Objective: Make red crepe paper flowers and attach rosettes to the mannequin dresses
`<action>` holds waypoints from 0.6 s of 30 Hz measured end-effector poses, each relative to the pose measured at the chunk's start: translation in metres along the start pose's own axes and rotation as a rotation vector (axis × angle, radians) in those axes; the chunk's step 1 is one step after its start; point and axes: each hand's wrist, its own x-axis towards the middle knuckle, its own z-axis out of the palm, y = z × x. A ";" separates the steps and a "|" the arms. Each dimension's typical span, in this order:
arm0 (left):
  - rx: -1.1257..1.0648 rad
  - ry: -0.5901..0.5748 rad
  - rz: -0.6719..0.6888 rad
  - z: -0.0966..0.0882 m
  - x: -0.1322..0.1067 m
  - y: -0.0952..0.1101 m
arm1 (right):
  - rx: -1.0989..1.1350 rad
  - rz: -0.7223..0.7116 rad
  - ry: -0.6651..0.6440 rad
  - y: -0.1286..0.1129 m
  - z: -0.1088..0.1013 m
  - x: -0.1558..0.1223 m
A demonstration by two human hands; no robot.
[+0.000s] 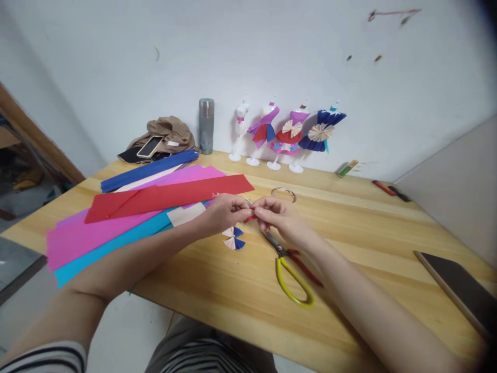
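Observation:
My left hand (225, 211) and my right hand (277, 216) meet over the middle of the wooden table (368, 238). Both pinch a small red piece of paper (250, 218) between their fingertips. Just below them lies a small folded fan of blue and beige paper (233, 238). Scissors with one yellow and one red handle (289, 264) lie under my right wrist. Long sheets of red crepe paper (166, 197), pink paper (101, 230) and cyan paper (112, 248) spread out to the left.
Several small white mannequins in paper dresses (287, 133) stand along the wall, beside a grey flask (206, 126). A phone (149, 146) rests on a brown cloth bundle. A tape ring (283, 192), a red pen (385, 187) and a dark tablet (462, 287) lie to the right.

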 end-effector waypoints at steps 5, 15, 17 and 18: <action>-0.005 -0.020 -0.019 0.003 -0.006 -0.011 | -0.178 -0.038 -0.035 0.005 -0.001 0.000; -0.155 -0.079 -0.165 0.002 -0.009 -0.021 | -0.270 -0.025 -0.060 0.017 0.001 0.000; -0.217 -0.069 -0.210 0.001 -0.009 -0.022 | -0.249 -0.033 -0.024 0.017 0.002 0.001; -0.266 -0.058 -0.237 0.001 -0.009 -0.023 | -0.240 -0.039 -0.003 0.018 0.003 0.001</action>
